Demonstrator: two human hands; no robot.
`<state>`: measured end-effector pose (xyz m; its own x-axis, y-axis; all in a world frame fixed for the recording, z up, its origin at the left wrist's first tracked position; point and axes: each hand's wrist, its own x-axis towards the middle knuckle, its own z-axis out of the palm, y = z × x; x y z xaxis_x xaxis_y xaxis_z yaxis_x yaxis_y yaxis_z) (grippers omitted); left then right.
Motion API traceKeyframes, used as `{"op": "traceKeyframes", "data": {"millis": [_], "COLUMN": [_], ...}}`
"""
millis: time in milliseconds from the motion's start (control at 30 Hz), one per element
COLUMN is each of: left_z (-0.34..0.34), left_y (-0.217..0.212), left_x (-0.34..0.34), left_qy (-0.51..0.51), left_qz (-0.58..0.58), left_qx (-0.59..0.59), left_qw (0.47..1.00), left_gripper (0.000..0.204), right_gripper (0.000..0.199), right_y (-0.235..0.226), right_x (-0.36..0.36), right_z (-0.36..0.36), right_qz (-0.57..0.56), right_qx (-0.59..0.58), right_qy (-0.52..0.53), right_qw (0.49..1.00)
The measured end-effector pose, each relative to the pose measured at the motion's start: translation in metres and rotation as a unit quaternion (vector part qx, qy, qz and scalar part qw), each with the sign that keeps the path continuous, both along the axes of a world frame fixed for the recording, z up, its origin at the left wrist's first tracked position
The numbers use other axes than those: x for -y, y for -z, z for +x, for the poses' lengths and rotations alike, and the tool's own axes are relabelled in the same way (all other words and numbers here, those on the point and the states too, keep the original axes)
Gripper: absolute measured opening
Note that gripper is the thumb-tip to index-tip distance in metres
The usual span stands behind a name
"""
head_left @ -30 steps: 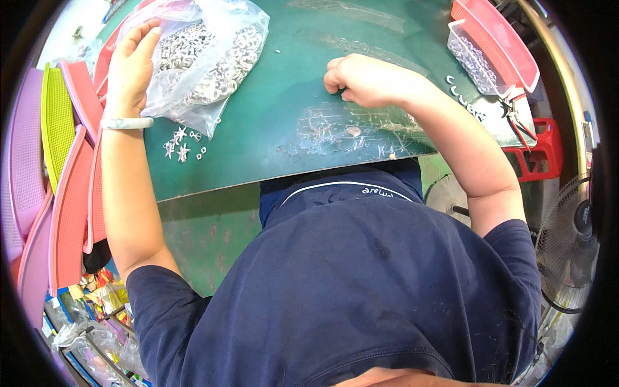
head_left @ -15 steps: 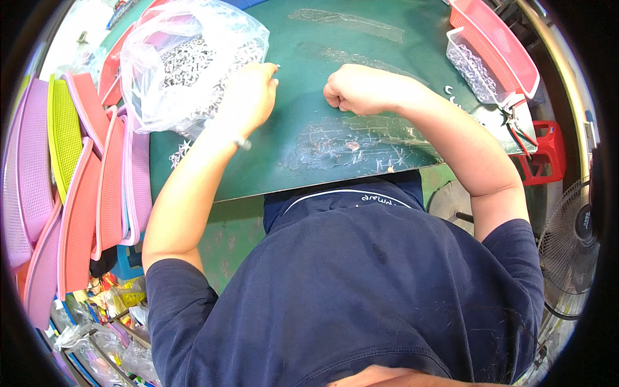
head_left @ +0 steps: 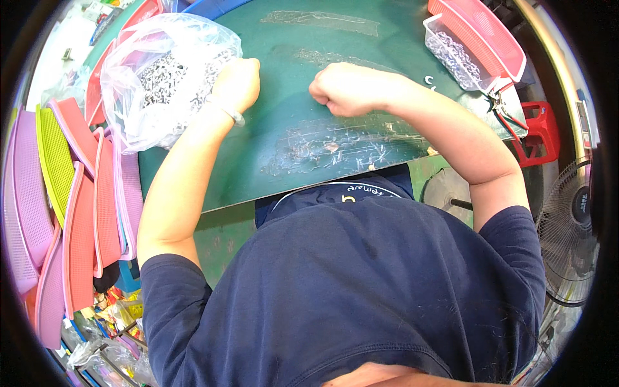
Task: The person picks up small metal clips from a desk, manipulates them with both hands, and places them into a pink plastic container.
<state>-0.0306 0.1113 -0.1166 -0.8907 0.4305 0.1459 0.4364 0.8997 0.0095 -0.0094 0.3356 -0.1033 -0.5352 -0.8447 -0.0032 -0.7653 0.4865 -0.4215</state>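
My left hand (head_left: 237, 86) is closed, its knuckles up, at the right side of a clear plastic bag (head_left: 122, 103). Many small black and white pieces (head_left: 164, 79) fill that bag. What the left fingers hold, if anything, is hidden under the hand. Across a gap to the right, my right hand (head_left: 343, 89) is curled into a fist just above the green tabletop (head_left: 277, 116). Its fingertips are tucked in, so anything between them is out of sight.
A pink basket (head_left: 490, 39) and a clear box of small pale rings (head_left: 451, 61) stand at the far right, near red-handled pliers (head_left: 500, 106). Stacked pink, purple and green baskets (head_left: 78, 238) crowd the left. A fan (head_left: 570, 226) is at the right.
The left hand has turned so its fingertips no longer show. The right hand stays a fist. The whole view has shifted slightly, carrying the bag and boxes leftward in the picture.
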Motion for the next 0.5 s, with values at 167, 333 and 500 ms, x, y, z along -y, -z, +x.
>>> {"op": "traceKeyframes", "data": {"millis": [167, 333, 500], "left_z": [-0.004, -0.008, -0.037], "left_y": [-0.004, -0.013, -0.028], "left_x": [-0.002, -0.020, -0.078], "left_qy": [-0.026, -0.065, 0.068], "left_qz": [-0.016, -0.047, 0.044], "left_qx": [0.049, 0.090, 0.103], "left_qw": [0.998, 0.993, 0.991], "left_gripper": [0.009, 0.009, 0.006], "right_gripper": [0.010, 0.012, 0.009], "right_y": [-0.036, -0.079, -0.065], "right_x": [-0.066, -0.165, -0.235], "right_z": [-0.019, -0.018, -0.018], "right_qz": [-0.080, -0.118, -0.079], "right_qx": [-0.050, -0.116, -0.203], "right_qy": [0.097, 0.341, 0.486], "right_qw": [0.991, 0.925, 0.847]}}
